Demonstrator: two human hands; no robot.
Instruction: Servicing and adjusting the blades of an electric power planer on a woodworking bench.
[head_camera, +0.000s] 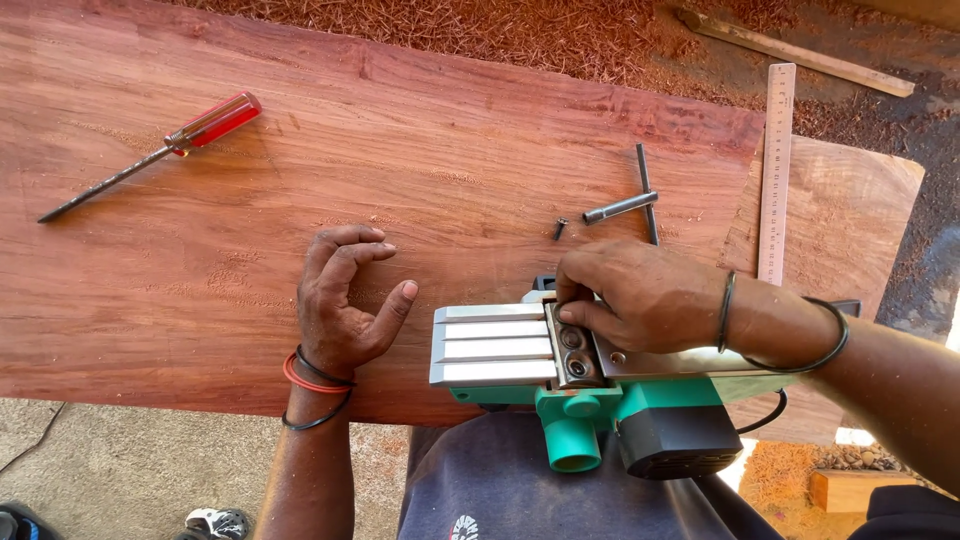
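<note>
Lying upside down across the lap and the near board edge, the planer (560, 375) has its grey sole up, which puts the cutter drum (573, 352) in reach. Green body and black motor housing hang toward 6 o'clock, off the board (400, 150).

Right hand (640, 298) sits on the planer at the drum, fingers pinched together over the drum's far end; what they grip, if anything, is hidden under the fingertips. Two round bolt heads on the drum show just at 6 o'clock of those fingers.

Left hand (345, 300) is at 9 o'clock of the planer, apart from it, palm down on the board, fingers curled loosely, holding nothing. Looks like a brace, judging by the pose.

Loose screw (559, 229) and T-handle wrench (635, 205) lie on the board at 12 o'clock of the right hand, near, probably parked within easy reach. Ruler (775, 170) lies at 1 o'clock, running away from the person. Red-handled screwdriver (150, 155) is at 10 o'clock, well apart. Wood shavings (520, 30) cover the ground beyond the far board edge.
</note>
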